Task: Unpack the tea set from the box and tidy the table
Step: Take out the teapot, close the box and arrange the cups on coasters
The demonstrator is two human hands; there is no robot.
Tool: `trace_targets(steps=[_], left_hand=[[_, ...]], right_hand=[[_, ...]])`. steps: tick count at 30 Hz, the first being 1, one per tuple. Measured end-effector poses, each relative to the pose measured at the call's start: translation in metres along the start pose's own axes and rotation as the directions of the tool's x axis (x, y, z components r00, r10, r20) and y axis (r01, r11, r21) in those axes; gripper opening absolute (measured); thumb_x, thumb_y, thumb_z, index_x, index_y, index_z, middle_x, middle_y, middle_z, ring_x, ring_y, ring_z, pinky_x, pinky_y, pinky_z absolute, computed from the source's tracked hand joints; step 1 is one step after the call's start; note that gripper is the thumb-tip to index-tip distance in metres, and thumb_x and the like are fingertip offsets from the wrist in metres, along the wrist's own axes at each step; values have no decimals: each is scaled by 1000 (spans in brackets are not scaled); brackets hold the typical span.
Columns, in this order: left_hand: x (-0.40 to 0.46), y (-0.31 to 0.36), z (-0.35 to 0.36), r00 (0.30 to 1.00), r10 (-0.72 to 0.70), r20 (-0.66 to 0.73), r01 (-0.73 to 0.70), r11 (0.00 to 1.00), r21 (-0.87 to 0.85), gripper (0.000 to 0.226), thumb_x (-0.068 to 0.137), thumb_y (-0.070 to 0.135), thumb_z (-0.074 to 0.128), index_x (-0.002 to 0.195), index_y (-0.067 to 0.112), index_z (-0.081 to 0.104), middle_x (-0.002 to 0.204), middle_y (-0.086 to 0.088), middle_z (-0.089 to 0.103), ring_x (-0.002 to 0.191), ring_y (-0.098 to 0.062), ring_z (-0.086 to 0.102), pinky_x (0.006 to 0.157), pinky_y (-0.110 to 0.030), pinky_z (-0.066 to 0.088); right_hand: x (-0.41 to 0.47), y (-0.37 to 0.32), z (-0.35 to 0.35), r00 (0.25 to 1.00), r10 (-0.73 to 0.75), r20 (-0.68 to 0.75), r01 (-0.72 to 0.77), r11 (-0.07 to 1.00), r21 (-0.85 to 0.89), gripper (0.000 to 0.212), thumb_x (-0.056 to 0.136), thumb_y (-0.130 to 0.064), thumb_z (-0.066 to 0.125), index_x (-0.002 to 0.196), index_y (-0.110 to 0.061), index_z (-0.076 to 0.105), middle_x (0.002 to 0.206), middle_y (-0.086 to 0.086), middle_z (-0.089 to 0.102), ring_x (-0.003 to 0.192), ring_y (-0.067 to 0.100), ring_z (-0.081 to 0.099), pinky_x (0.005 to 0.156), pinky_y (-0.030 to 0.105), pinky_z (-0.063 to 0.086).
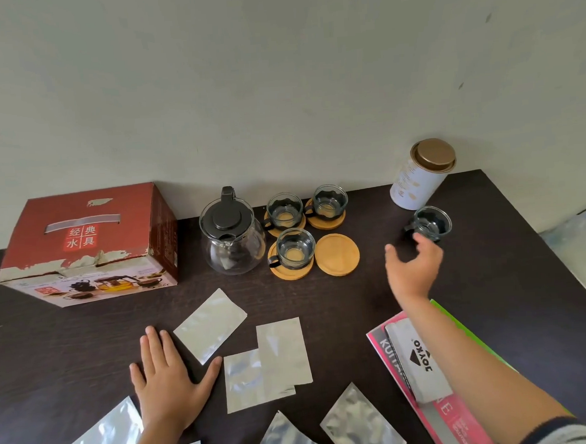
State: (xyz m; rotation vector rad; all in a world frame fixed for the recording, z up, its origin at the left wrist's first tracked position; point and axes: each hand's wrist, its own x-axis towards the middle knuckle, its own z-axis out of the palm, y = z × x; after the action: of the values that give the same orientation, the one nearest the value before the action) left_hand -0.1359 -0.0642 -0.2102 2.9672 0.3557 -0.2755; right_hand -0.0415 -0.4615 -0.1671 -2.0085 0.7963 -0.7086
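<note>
Nearest us, at six o'clock, silver foil pouches [282,351] lie scattered on the dark table [51,339], and our left hand [167,377] rests flat among them at seven o'clock, fingers straight and spread, holding nothing. At four o'clock our right forearm crosses a pink magazine [388,349] with a white packet [420,361] lying on it. Farther out at two o'clock, our right hand [413,269] reaches with fingers loosely apart, its fingertips at a lone glass cup [430,222]; we cannot tell whether they touch it. At twelve o'clock three glass cups [295,247] sit on bamboo coasters, one bare coaster [336,254] just beside them, the glass teapot [232,230] to their left. The red box [87,244] stands at ten o'clock, a white canister [419,176] at one o'clock.
</note>
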Motion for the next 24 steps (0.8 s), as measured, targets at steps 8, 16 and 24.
trace_targets(steps=[8, 16, 24], left_hand=[[-1, 2, -1, 1000, -4, 4, 4, 1000, -17, 122, 63, 89, 14, 147, 1, 18, 158, -13, 3, 146, -28, 2, 112, -55, 16], [-1, 2, 1, 1000, -4, 1, 4, 1000, -29, 122, 63, 89, 17, 147, 0, 20, 158, -13, 3, 146, -28, 2, 112, -55, 16], [-1, 3, 0, 1000, -8, 5, 8, 1000, -23, 122, 62, 89, 15, 147, 1, 18, 158, -13, 2, 146, -28, 2, 113, -55, 16]], right_hand=[[76, -4, -11, 948, 319, -3, -306, 905, -295, 106, 68, -38, 84, 147, -5, 22, 149, 19, 27, 136, 37, 27, 109, 49, 34], [103, 2, 4, 882, 469, 39, -444, 857, -260, 106, 67, -38, 84, 147, -9, 21, 149, 14, 30, 136, 35, 33, 108, 50, 36], [103, 16, 2, 860, 510, 11, -508, 858, -68, 89, 67, -33, 84, 136, -15, 31, 140, 13, 40, 125, 34, 46, 98, 42, 45]])
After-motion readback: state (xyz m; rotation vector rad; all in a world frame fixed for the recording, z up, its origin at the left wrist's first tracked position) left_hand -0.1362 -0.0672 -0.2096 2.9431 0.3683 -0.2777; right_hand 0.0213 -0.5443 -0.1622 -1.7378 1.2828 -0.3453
